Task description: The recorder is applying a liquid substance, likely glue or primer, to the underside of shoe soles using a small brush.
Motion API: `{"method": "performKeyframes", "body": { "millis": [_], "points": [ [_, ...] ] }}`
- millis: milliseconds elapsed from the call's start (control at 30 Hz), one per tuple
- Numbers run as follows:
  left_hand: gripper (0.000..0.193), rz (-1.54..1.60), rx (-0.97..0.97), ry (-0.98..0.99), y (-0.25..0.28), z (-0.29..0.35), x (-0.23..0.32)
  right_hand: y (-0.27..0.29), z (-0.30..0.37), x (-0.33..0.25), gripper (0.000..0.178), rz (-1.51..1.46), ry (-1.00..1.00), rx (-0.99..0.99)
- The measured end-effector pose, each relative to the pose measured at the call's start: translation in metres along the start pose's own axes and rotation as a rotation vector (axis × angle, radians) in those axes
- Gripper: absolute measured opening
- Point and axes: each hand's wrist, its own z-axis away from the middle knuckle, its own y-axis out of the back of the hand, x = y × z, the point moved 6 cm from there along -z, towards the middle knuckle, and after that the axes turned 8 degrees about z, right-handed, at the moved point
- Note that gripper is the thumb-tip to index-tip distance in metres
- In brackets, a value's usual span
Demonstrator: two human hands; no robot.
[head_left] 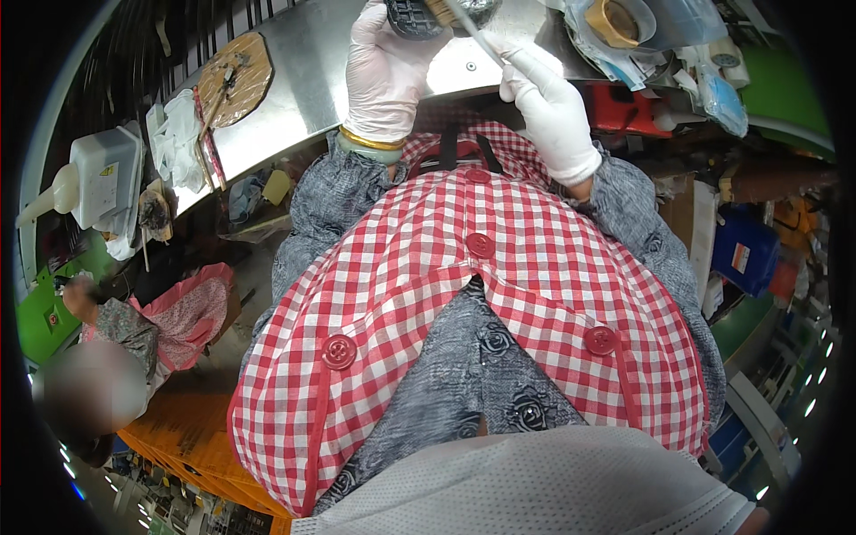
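Forearms (631,198) forward, right grip (508,78) pinches slanted brush (477,36).

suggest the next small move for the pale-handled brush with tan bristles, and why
Probably a short, light stroke of the pale-handled, tan-bristled brush across the black, grid-patterned piece: the white-gloved left hand holds that piece, the white-gloved right hand grips the brush, and the bristles sit close by; contact is unclear.
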Motion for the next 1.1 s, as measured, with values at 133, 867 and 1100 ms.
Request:
{"method": "performKeyframes", "body": {
  "millis": [133, 867, 1100],
  "points": [
    [0.035, -1.075, -0.068, -0.494, -0.021, 0.011, 0.014, 0.01, -0.004, 0.008, 0.035, 0.006, 0.01, 0.09],
    [0.035, -0.062, -0.099, -0.046, -0.01, 0.001, 0.011, 0.033, -0.041, -0.015, 0.035, 0.238, -0.024, 0.146],
    [0.036, -0.097, -0.08, -0.048, -0.04, 0.021, 0.031, 0.029, -0.073, -0.058, 0.032, 0.348, 0.087, 0.15]
  ]
}}
